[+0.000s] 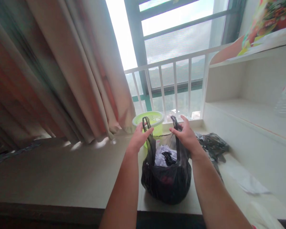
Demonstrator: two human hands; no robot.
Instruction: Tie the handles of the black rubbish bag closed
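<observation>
Hands (141, 136) (184, 131) clamped on separate handles.
Black plastic bag (166, 181) rests upright on pale surface (69, 178).

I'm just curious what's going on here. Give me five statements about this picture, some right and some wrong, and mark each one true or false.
1. The left hand and right hand each have hold of a handle of the black bag. True.
2. The black bag is tied shut. False: its top is open, showing crumpled whitish material inside.
3. A light green basket stands beyond the black bag. True.
4. The curtain hangs to the right of the window. False: it hangs to the left.
5. Loose dark plastic lies to the right of the black bag. True.
</observation>
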